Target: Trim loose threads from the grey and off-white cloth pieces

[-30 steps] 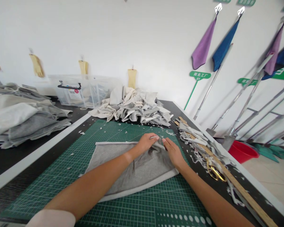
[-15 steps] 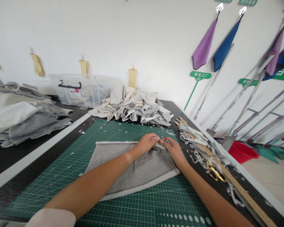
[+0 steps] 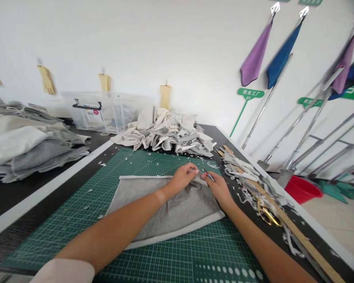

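A grey cloth (image 3: pixel 162 204) with pale bands along its upper and lower edges lies on a green gridded cutting mat (image 3: pixel 76 220). My left hand (image 3: pixel 185 176) is closed on the cloth's upper right corner. A thin silvery strip or tool shows at its fingertips; I cannot tell which. Close beside it, my right hand (image 3: pixel 217 185) is closed round a slim blue-and-silver tool (image 3: pixel 209 175) with a dark tip, its exact kind too small to make out. Between the hands, the corner is lifted and wrinkled.
A heap of grey and white cloths (image 3: pixel 174 133) sits behind the mat, beside a clear plastic box (image 3: pixel 94 114). More cloths (image 3: pixel 26 145) are stacked left. At right lie gold-handled scissors (image 3: pixel 268 216), a long wooden strip (image 3: pixel 297 232) and scraps. A red bucket (image 3: pixel 303 190) stands beyond the table.
Both hands stay at the cloth's corner. The tool in my right hand has tilted slightly and the fingers have shifted a little; the cloth lies almost as before.
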Demonstrator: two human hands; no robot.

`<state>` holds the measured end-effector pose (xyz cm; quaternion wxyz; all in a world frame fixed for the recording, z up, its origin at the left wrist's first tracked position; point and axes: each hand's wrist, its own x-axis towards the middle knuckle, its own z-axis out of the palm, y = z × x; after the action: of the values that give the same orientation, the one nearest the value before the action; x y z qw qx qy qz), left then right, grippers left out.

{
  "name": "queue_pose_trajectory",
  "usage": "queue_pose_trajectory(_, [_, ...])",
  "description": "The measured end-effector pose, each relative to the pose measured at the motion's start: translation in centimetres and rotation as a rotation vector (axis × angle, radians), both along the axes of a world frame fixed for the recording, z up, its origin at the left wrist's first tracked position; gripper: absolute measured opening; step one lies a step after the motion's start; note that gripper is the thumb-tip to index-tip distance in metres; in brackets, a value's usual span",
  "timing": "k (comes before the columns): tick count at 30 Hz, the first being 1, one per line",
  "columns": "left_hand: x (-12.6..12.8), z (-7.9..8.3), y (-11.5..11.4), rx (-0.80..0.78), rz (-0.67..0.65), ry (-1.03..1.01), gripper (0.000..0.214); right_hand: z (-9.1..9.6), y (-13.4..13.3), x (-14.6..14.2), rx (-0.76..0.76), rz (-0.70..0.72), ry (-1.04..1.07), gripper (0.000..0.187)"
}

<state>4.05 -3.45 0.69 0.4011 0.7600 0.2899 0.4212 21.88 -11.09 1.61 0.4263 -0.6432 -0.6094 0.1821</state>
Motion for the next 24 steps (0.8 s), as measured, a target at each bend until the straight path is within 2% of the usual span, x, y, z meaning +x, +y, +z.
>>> queue_pose_trajectory(6, [0.06, 0.16, -0.11, 0.052, -0.023, -0.02, 0.029, 0.04, -0.05, -0.03, 0.017, -0.012, -0.032, 0.032])
queue_pose_trajectory(19, [0.24, 0.09, 0.15, 0.043, -0.02, 0.021, 0.032, 0.13, -0.19, -0.07, -0.001, -0.016, -0.024, 0.032])
queue_pose_trajectory(24, [0.27, 0.57, -0.36, 0.019, -0.026, 0.03, 0.032, 0.46, -0.63, -0.1, 0.004, 0.003, -0.008, 0.033])
